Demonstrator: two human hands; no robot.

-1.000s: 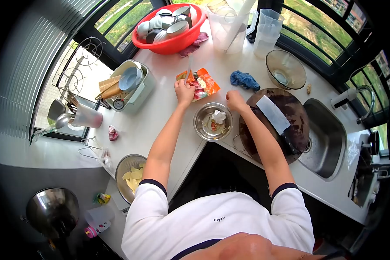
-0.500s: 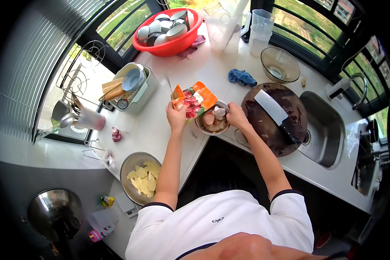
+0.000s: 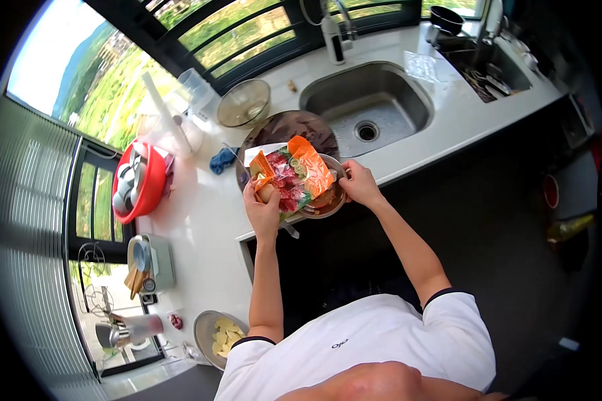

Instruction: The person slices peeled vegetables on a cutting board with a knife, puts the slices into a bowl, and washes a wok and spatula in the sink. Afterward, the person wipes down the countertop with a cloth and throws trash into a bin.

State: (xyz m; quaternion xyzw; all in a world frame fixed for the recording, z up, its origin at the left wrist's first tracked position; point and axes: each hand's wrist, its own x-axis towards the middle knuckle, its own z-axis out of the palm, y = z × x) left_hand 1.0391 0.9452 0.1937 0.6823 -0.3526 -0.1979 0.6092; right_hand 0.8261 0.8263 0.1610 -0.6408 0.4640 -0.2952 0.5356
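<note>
My left hand [image 3: 264,204] is closed on an orange, red and green printed packet [image 3: 289,175], held tilted over a metal bowl [image 3: 331,200]. My right hand [image 3: 360,184] grips the right rim of that bowl. The packet covers much of the bowl, and its contents are only partly seen. Behind both lies a dark round cutting board [image 3: 301,130]; the knife on it is mostly hidden by the packet. A blue cloth [image 3: 223,160] lies just left of the board.
Beyond the board stand a glass bowl [image 3: 244,103] and a steel sink [image 3: 401,93]. To the left are a red basin [image 3: 155,180] of dishes and a grey-green container [image 3: 164,260]. A bowl [image 3: 204,327] of pale slices sits at lower left.
The view has turned right toward the sink. Both hands have carried the packet and metal bowl to the right, from beside the cutting board to in front of it.
</note>
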